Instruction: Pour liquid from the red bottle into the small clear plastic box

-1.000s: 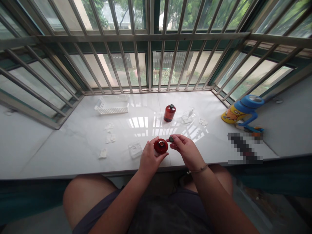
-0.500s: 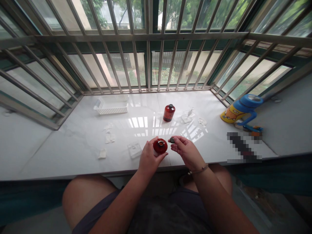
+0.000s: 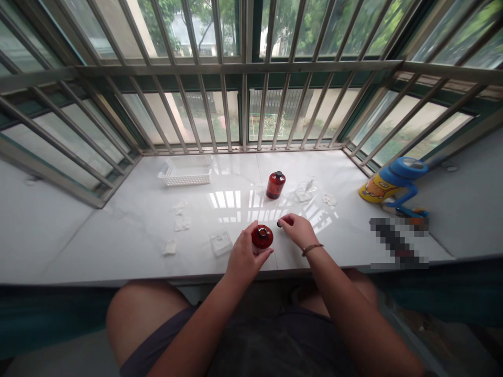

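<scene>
My left hand is wrapped round a red glass bottle near the counter's front edge. The bottle stands upright and its mouth is uncovered. Just to the right, my right hand pinches a small dark cap between its fingertips, apart from the bottle and low over the counter. A second red bottle, with a dark cap on it, stands farther back. Left of my left hand lies a small clear glass dish.
A white plastic basket sits at the back left. Crumpled tissues lie left of the dish. Another clear glass piece and a tissue are at the right, before a blue and yellow bottle. Metal bars line the window.
My right hand has turned palm down and brought the cap lower, toward the counter. My left hand keeps its hold on the red bottle. The whole view has shifted slightly.
</scene>
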The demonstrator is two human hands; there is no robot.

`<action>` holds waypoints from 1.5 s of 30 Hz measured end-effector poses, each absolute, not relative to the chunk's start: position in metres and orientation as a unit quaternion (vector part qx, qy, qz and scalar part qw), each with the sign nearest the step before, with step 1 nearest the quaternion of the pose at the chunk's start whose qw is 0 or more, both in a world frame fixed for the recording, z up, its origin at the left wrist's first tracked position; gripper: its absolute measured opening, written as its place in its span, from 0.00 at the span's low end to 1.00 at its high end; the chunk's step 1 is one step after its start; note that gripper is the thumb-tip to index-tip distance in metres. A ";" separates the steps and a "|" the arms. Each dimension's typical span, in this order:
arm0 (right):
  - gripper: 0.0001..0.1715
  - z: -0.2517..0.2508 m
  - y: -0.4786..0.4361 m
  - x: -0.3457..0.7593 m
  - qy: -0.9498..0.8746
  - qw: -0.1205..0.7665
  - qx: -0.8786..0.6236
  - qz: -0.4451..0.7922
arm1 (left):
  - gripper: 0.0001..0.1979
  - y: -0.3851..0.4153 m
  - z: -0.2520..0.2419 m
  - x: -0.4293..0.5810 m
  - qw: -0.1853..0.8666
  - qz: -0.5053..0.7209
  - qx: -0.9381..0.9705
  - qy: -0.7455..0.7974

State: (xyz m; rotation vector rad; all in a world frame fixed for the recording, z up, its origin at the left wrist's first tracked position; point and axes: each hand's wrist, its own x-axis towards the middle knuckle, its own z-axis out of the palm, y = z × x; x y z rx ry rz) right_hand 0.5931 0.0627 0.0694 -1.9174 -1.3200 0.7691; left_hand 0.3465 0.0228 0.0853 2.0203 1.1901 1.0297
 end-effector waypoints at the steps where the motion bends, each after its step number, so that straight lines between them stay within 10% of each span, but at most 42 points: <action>1: 0.11 0.068 0.068 0.590 -0.518 0.329 -0.735 0.288 | 0.47 0.021 0.086 0.345 0.287 0.380 0.762 0.438; 17: 0.23 0.084 0.012 0.567 -0.646 0.438 -0.556 0.287 | 0.45 0.015 0.079 0.241 0.170 0.407 0.696 0.566; 23: 0.53 0.073 0.000 0.539 -0.655 0.413 -0.513 0.371 | 0.43 0.034 0.062 0.228 0.303 0.338 0.634 0.626; 45: 0.52 0.045 -0.005 0.501 -0.571 0.478 -0.558 0.366 | 0.36 0.027 0.046 0.230 0.339 0.350 0.607 0.628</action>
